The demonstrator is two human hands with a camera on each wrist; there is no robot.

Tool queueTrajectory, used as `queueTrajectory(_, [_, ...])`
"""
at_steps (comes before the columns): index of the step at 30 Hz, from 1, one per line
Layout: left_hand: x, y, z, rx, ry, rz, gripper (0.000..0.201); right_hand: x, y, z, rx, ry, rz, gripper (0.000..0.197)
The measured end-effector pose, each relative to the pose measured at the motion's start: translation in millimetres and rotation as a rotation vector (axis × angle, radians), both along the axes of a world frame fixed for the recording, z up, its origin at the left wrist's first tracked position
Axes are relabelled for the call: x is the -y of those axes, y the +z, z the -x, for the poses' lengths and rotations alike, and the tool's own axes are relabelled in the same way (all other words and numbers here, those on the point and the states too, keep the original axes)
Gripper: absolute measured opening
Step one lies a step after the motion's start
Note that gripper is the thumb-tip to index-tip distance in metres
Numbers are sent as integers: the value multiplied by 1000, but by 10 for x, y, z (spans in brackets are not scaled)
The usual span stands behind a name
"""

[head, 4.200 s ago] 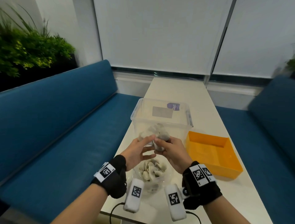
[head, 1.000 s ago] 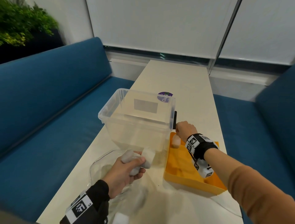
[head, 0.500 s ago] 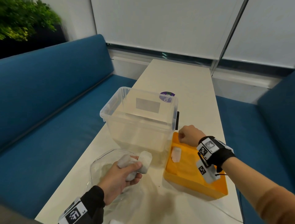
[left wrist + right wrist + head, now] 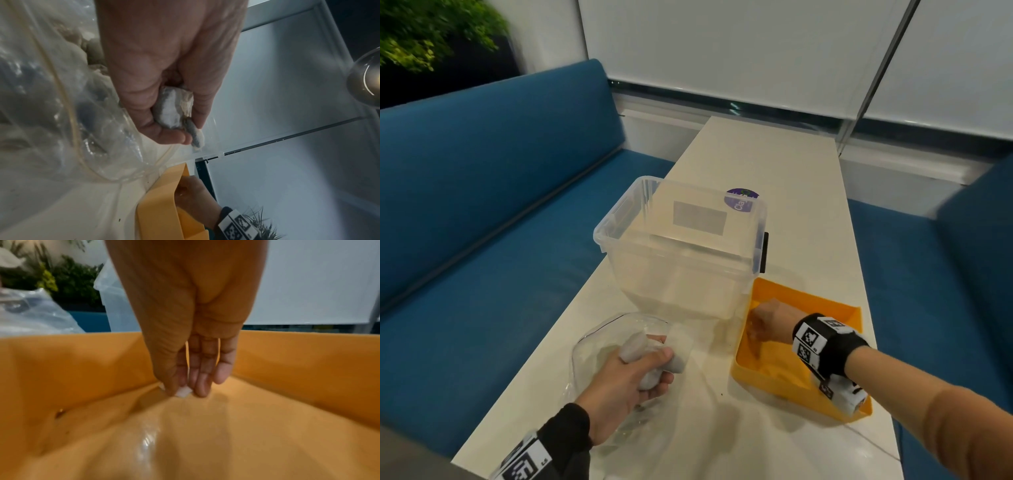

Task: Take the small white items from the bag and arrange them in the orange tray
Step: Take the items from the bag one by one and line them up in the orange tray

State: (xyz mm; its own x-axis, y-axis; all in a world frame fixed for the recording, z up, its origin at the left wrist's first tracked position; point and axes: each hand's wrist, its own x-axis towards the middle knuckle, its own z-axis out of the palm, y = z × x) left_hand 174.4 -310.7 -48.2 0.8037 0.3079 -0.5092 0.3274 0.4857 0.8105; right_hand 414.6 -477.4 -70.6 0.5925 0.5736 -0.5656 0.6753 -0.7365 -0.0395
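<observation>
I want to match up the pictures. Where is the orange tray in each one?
Head view: the orange tray sits lower right, beside the clear box.
Left wrist view: the orange tray is at the bottom middle.
Right wrist view: the orange tray fills the lower picture.
Shared landmark: the right hand inside it.

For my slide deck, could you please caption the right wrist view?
Right hand lowers a small white item, pinched at its fingertips, toward the floor of the orange tray.
</observation>
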Motion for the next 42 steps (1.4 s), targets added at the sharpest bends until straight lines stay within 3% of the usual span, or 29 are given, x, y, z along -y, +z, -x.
queueTrajectory(5, [25, -9, -27, 0, 5, 26, 38, 15, 88, -62, -2, 45, -41, 6])
queueTrajectory(7, [20, -12, -40, -1, 5, 27, 38, 57, 137, -132, -26, 0, -124, 16])
queueTrajectory(9, [15, -18, -54, -1, 6, 32, 38, 82, 174, -129, -68, -4, -181, 7])
queueTrajectory(13, [18, -19, -68, -3, 6, 25, 37, 8, 66, -51, -110, 123, -28, 27])
queueTrajectory(18, [-3, -61, -36, -21, 18, 5, 34, -66, 49, -18, -108, 160, 19, 21])
queueTrajectory(22, [-17, -41, -26, -14, 4, 5, 28, 5, 176, -61, -119, 95, -117, 6])
queueTrajectory(26, [-36, 0, -44, 8, -1, 18, 30, 120, 390, -154, -84, -16, -285, 15])
queueTrajectory(30, [-13, 39, -72, 25, 4, 35, 25, 161, 495, -200, -59, -75, -370, 10])
queueTrajectory(36, [8, 37, -69, 17, -18, 13, 27, 110, 401, -189, 49, -66, -379, 5])
queueTrajectory(42, [-49, 53, -22, 24, 1, 16, 38, 30, 352, -286, 90, -59, -331, 13])
